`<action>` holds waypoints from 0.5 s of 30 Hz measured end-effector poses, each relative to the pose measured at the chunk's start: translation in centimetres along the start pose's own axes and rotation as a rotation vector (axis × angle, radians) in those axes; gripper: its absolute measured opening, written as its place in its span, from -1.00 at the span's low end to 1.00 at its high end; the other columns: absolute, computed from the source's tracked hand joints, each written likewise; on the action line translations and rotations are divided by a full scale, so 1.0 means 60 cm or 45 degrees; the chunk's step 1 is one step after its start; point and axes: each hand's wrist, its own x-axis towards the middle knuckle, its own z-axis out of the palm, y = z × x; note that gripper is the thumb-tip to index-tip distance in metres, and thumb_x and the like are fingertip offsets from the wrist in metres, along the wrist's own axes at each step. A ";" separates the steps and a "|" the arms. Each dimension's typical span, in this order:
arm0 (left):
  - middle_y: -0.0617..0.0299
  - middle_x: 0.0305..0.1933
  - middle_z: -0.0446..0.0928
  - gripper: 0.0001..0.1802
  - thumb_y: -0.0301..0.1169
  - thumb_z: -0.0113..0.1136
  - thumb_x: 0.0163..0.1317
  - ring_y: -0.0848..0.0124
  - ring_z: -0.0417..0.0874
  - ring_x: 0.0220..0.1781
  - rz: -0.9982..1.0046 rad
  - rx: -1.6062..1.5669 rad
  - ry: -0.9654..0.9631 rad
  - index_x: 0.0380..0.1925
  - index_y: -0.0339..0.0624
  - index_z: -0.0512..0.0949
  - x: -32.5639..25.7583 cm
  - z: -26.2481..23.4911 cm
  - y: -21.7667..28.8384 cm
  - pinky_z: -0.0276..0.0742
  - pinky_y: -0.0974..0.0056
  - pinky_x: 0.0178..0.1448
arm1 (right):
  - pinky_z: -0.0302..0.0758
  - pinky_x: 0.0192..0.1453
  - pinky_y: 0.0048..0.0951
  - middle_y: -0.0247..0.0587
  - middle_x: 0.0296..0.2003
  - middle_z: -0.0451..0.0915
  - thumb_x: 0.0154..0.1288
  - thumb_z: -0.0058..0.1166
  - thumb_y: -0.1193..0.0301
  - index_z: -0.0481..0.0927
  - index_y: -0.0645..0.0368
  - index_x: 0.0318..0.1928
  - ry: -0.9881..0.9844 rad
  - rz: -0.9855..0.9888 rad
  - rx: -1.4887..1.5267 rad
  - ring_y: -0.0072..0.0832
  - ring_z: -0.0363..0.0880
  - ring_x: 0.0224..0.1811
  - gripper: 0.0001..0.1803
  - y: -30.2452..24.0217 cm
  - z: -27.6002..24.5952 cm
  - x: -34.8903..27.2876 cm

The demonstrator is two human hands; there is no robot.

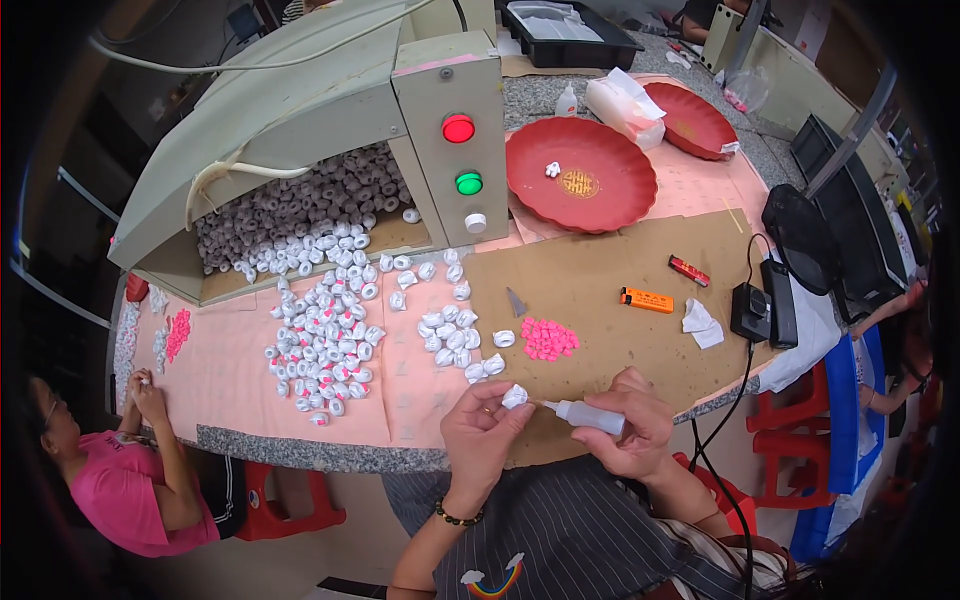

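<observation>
Between the fingertips of my left hand [478, 432] is a small white rounded piece [515, 396]. My right hand [642, 425] grips a translucent squeeze bottle [594, 417] on its side, its thin nozzle pointing left at the white piece. Whether the tip touches the piece I cannot tell. Just beyond my hands, a heap of small pink pieces [549, 340] lies on the brown cardboard [620, 370]. Left of it sits a small cluster of similar white pieces [450, 332]. A larger pile of white pieces [325, 345], some with pink bits, spreads farther left.
A grey machine [447, 90] with a red and a green button holds many white pieces in its opening. Red scalloped trays [582, 215] stand at the back. An orange lighter [647, 300], crumpled tissue [703, 324] and black power adapter [751, 312] lie right. Another person [130, 480] sits left.
</observation>
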 end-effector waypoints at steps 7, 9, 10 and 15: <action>0.10 -0.25 0.63 -0.69 -0.72 0.23 0.10 0.50 0.65 -0.25 -0.010 0.017 -0.031 -0.12 -0.42 0.48 -0.002 0.000 0.004 0.58 0.49 -0.14 | 0.22 -0.40 -0.41 -0.19 -0.60 0.51 -0.13 0.41 0.45 0.58 0.32 -0.28 -0.016 0.008 -0.021 -0.40 0.34 -0.56 -0.63 0.000 0.002 0.000; 0.09 -0.25 0.63 -0.69 -0.72 0.24 0.10 0.50 0.66 -0.25 -0.015 0.007 -0.024 -0.12 -0.42 0.48 -0.002 -0.001 0.002 0.58 0.50 -0.15 | 0.22 -0.40 -0.41 -0.20 -0.61 0.49 -0.12 0.41 0.44 0.58 0.32 -0.28 0.001 -0.008 -0.027 -0.40 0.33 -0.57 -0.63 0.000 0.002 -0.001; 0.09 -0.25 0.63 -0.69 -0.72 0.24 0.10 0.50 0.66 -0.25 -0.019 -0.003 -0.017 -0.12 -0.42 0.48 -0.003 -0.002 0.000 0.58 0.50 -0.15 | 0.22 -0.40 -0.41 -0.20 -0.61 0.49 -0.12 0.41 0.44 0.58 0.32 -0.28 0.001 -0.008 -0.026 -0.40 0.33 -0.57 -0.63 0.000 0.003 -0.002; 0.09 -0.25 0.63 -0.68 -0.72 0.23 0.10 0.48 0.67 -0.23 -0.029 0.023 -0.032 -0.12 -0.42 0.48 -0.003 -0.002 0.001 0.58 0.50 -0.15 | 0.22 -0.41 -0.41 -0.21 -0.62 0.48 -0.12 0.41 0.43 0.58 0.32 -0.27 -0.007 -0.002 -0.026 -0.40 0.32 -0.57 -0.63 -0.001 0.002 -0.002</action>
